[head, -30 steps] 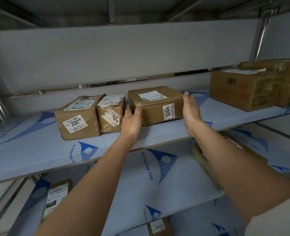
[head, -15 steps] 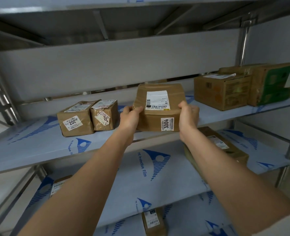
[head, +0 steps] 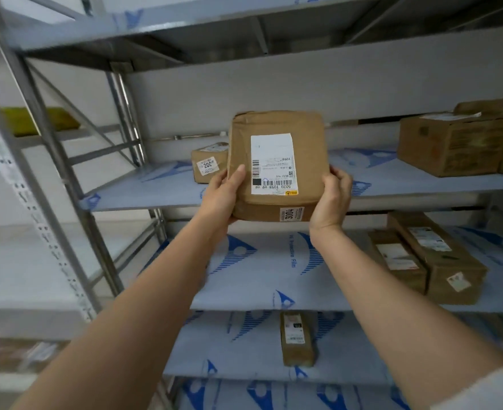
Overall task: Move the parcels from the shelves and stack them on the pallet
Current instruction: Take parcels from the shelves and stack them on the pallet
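The brown paper-wrapped parcel with a white shipping label is held up between both hands, clear of the shelf: left hand grasps its left edge, right hand its right.

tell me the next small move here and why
Probably draw the brown parcel back toward the body and turn toward the pallet, which is out of view. Left hand and right hand grip its lower corners, and it is tilted up, off the shelf.
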`<state>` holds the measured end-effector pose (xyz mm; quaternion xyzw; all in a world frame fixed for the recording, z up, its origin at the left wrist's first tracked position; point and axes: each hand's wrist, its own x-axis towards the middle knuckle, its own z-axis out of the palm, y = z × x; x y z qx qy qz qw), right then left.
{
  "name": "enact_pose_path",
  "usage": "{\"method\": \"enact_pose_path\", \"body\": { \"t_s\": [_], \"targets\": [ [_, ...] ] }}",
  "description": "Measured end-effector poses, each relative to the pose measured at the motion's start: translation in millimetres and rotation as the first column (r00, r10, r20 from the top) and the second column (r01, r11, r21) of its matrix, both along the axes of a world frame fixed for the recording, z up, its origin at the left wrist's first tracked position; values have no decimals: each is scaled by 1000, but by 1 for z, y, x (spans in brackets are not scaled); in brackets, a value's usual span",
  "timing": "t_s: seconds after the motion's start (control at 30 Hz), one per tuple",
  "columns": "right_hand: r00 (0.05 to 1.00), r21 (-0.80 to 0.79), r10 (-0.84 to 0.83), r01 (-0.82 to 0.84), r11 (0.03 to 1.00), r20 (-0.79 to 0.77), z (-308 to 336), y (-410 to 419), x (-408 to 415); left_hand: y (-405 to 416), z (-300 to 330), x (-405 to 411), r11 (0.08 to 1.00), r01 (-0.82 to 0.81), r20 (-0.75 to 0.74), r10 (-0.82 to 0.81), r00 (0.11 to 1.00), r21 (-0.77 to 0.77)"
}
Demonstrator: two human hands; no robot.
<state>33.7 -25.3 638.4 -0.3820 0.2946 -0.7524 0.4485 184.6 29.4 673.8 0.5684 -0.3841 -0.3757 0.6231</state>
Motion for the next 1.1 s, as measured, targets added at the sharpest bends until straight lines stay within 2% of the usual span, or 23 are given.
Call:
{"method": "enact_pose_path", "body": {
  "t_s": [0.13,0.2,0.33,0.5,0.63,0.73,0.83,0.97,1.1],
  "targets": [
    [936,34,331,-329,944,-122,2,27,47,67,4,42,991,-134,-3,134,991,-18],
    [894,47,410,-409,911,-181,2,50,77,107,4,65,975,-222,9,222,975,-10],
    [820,91,539,-532,842,-192,-5,121,143,200,-7,116,936,-351,30,350,936,28],
    [659,162,708,-693,703,-253,-27,251,234,356,-31,180,831,-549,45,547,836,96],
    [466,236,837,-812,533,-288,-46,382,299,500,-52,220,705,-689,28,695,719,166],
    [307,331,917,-863,381,-254,-60,477,339,603,-66,238,581,-787,-17,807,591,208],
    [113,430,965,-879,208,-236,-77,562,373,700,-80,248,487,-820,-30,864,502,299],
    [-188,572,957,-820,-30,-219,-95,664,411,811,-99,254,377,-827,-54,919,391,417],
    [-418,703,886,-691,-167,-201,-114,749,446,899,-120,256,271,-816,-38,955,293,511]
  ]
}}
